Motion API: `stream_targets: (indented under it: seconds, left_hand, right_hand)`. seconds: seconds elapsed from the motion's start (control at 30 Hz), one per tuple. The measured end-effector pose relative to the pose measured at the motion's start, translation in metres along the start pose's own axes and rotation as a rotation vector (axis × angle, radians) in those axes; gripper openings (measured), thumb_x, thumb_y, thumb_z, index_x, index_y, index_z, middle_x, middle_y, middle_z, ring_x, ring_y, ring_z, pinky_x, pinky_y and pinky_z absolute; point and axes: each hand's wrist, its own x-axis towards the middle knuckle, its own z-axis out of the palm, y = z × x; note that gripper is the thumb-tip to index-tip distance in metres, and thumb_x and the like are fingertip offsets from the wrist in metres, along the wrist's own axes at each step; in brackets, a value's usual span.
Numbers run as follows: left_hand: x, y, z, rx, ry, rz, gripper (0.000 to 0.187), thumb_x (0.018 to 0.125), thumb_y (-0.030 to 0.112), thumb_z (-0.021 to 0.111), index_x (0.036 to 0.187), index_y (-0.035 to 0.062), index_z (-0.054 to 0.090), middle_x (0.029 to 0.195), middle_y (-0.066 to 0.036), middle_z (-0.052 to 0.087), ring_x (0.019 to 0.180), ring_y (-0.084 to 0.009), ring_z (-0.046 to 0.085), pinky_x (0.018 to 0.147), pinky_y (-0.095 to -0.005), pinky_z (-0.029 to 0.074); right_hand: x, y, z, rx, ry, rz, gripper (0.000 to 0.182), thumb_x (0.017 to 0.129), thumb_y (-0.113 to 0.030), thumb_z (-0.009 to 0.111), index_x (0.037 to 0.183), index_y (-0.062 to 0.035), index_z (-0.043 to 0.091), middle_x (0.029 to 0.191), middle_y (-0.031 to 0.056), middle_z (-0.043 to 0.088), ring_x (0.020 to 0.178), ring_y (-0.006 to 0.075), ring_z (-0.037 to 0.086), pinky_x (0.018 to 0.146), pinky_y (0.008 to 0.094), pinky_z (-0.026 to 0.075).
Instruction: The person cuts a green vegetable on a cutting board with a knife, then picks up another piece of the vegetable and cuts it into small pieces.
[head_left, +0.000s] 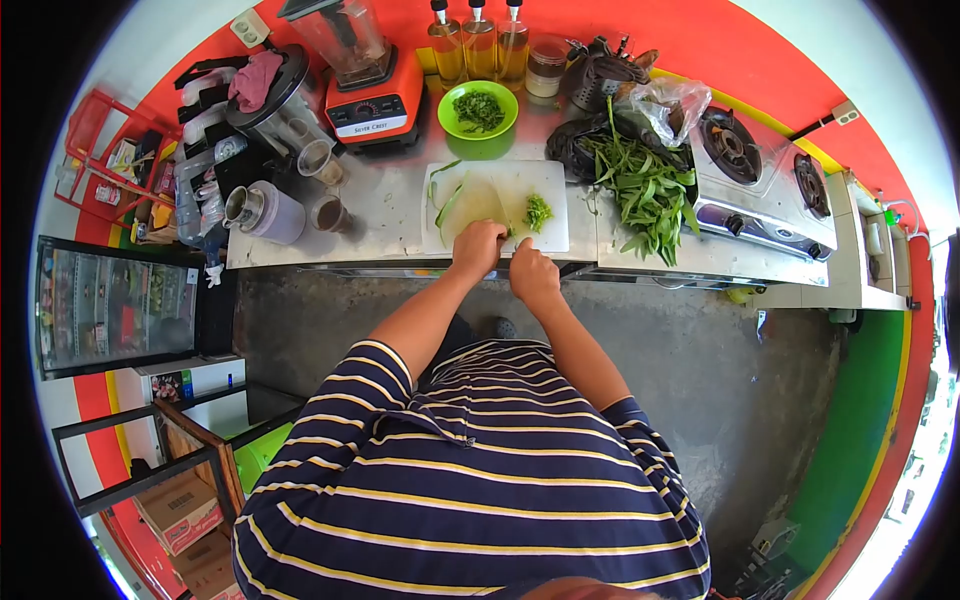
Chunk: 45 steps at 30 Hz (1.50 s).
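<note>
Left hand curled down onto the near edge of the white rectangular plastic cutting board, fingers bent and pressing something green too small to make out. Right hand closed just beside it at the same near edge, gripping what looks like a knife handle; blade itself hard to tell. Small heap of chopped greens on the board just beyond the right hand, a few long green strips lying on the board's far-left part. Round lime-green bowl of chopped leaves beyond the board's far edge. Loose pile of long green leafy stems to the right of the board, spilling from a dark plastic bag on the steel bench. Two-burner steel gas stove further right of the board; red-based blender beyond its far-left corner.

Likely risk: hands nearly touching, so a slip of the blade could catch the left fingers. Board sitting near the bench's front edge, so hard pressing could shift it.
</note>
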Motion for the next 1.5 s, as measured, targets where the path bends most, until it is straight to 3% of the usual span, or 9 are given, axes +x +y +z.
stream_targets:
  seconds: [0.4,0.6,1.03,1.1,1.3,1.4,1.5]
  left_hand:
    - [-0.008,-0.004,0.008,-0.022,0.11,0.045,0.007,0.085,0.015,0.07,0.085,0.0082,0.073,0.091,-0.011,0.067,0.092,-0.0352,0.064,0.079,-0.0463,0.052]
    - [-0.001,-0.007,0.013,-0.161,0.124,-0.088,0.007,0.079,0.007,0.074,0.084,0.0028,0.07,0.088,-0.016,0.067,0.086,-0.0352,0.065,0.077,-0.0451,0.05]
    - [0.01,-0.026,0.021,-0.271,0.013,-0.11,0.014,0.075,0.0,0.077,0.087,-0.0002,0.068,0.09,-0.016,0.069,0.087,-0.0308,0.069,0.079,-0.0404,0.053]
    - [0.011,-0.027,0.021,-0.294,0.025,-0.082,0.014,0.075,0.0,0.076,0.086,-0.0007,0.068,0.091,-0.016,0.069,0.087,-0.0308,0.069,0.078,-0.0404,0.054]
    - [0.009,-0.024,0.018,-0.307,-0.001,-0.143,0.014,0.074,0.002,0.078,0.083,-0.0006,0.067,0.089,-0.016,0.069,0.083,-0.0317,0.068,0.075,-0.0401,0.053]
    - [0.008,-0.026,0.021,-0.285,0.064,-0.064,0.014,0.073,0.002,0.078,0.082,0.0,0.067,0.086,-0.016,0.067,0.082,-0.0312,0.067,0.075,-0.0404,0.053]
    - [0.008,-0.022,0.018,-0.255,0.065,-0.083,0.014,0.074,0.003,0.078,0.081,0.0003,0.067,0.085,-0.017,0.066,0.082,-0.0319,0.066,0.074,-0.0414,0.052]
  right_hand:
    - [0.009,0.01,0.006,0.099,-0.089,0.001,0.024,0.097,-0.015,0.051,0.112,0.0032,0.049,0.108,0.03,0.07,0.102,0.0432,0.07,0.087,0.0495,0.057]
    - [0.01,0.003,0.003,0.051,-0.156,-0.006,0.028,0.095,-0.013,0.053,0.116,0.0047,0.048,0.11,0.03,0.069,0.103,0.0431,0.07,0.09,0.0495,0.056]
    - [0.015,0.003,-0.004,0.072,-0.181,0.005,0.03,0.095,-0.015,0.054,0.118,0.0033,0.048,0.112,0.0302,0.069,0.108,0.0427,0.068,0.093,0.0495,0.055]
    - [0.011,0.004,-0.003,0.131,-0.197,0.016,0.033,0.1,-0.025,0.046,0.116,0.0049,0.049,0.111,0.0342,0.067,0.107,0.0478,0.066,0.094,0.0536,0.052]
    - [0.021,0.007,0.001,0.103,-0.183,-0.026,0.036,0.1,-0.026,0.049,0.116,0.0057,0.049,0.111,0.0345,0.067,0.107,0.0482,0.066,0.094,0.0534,0.052]
    - [0.017,0.002,-0.009,0.098,-0.242,-0.008,0.031,0.095,-0.015,0.053,0.119,0.0047,0.048,0.115,0.031,0.067,0.11,0.0433,0.067,0.095,0.0507,0.053]
    - [0.013,0.005,0.005,0.153,-0.195,-0.003,0.032,0.094,-0.015,0.053,0.118,0.0059,0.049,0.114,0.031,0.067,0.11,0.0444,0.067,0.095,0.0505,0.053]
